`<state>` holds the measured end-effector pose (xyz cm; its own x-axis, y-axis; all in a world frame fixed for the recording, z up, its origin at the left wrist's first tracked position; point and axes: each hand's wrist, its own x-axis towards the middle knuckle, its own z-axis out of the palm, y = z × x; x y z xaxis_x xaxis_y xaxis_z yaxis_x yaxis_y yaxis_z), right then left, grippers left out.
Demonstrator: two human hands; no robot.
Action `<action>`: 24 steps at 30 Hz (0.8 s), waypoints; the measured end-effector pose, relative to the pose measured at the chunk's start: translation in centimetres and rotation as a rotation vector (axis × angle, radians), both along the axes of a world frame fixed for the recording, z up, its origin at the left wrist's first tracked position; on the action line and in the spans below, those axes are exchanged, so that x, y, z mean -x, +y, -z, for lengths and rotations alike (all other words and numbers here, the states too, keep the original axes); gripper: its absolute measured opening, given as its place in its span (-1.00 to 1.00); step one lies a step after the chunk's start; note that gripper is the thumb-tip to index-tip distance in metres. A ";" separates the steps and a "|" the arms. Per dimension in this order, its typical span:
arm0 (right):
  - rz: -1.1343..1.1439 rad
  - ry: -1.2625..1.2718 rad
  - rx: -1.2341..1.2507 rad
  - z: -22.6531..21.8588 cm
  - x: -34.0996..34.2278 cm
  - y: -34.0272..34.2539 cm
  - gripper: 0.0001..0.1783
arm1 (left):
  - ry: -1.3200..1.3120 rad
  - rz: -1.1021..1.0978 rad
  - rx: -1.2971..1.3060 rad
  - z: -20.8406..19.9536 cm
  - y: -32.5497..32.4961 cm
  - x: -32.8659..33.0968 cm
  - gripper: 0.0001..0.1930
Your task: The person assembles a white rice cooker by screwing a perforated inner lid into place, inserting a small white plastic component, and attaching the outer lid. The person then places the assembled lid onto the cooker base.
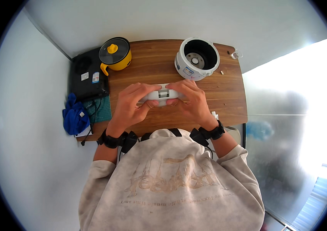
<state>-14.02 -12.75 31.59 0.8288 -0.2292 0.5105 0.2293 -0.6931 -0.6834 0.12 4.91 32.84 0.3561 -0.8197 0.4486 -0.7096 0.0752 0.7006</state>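
Observation:
Above the near middle of the table, both hands hold one white plastic part (162, 101) with rounded ends, seen nearly edge-on. A dark-edged notch with a pale bar sits in its middle. My left hand (132, 102) grips its left end, thumb below and fingers above. At the right end, my right hand (190, 100) grips it the same way. The hands cover both ends, so its full shape is hidden. Just beyond my right hand stands a white rice cooker body (179, 65), lidless, with a round metal heating plate (195, 60) showing inside.
On the wooden table (152, 57), a yellow electric pot (123, 63) with a dark lid stands far left. Left of it are a black flat appliance (84, 84), a blue cloth bundle (75, 117) and a green mat (102, 109). A small clear cup (236, 54) is far right.

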 end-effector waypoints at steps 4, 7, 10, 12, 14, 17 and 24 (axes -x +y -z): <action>0.003 0.060 -0.042 -0.2 0.3 0.2 -0.61 | -0.017 0.016 -0.007 0.1 0.1 -0.1 -0.61; 0.022 0.197 -0.167 -1.3 0.4 0.6 -0.55 | 0.126 -0.021 -0.106 -0.5 0.1 0.0 -0.63; 0.047 0.278 -0.204 -1.8 0.5 0.2 -0.37 | 0.304 -0.018 -0.109 -0.5 -0.1 -0.3 -0.66; 0.054 0.213 -0.157 -1.2 0.8 -0.8 -0.24 | 0.429 -0.037 -0.044 0.4 0.1 -1.1 -0.65; 0.200 0.126 0.020 -0.5 1.3 -1.6 -0.18 | 0.611 -0.071 0.065 1.7 0.3 -2.3 -0.63; 0.347 0.084 0.041 1.2 2.6 -2.4 -0.17 | 0.943 -0.136 0.245 3.1 -0.2 -3.6 -0.59; 0.175 0.195 0.209 2.2 1.1 0.5 -0.36 | 1.205 -0.270 0.261 4.9 -2.3 -3.8 -0.60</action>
<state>-15.16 -12.28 29.36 0.8729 -0.2839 0.3969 -0.0269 -0.8401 -0.5417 3.97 2.63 27.94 0.7925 -0.5937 -0.1393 0.3535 0.2610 0.8983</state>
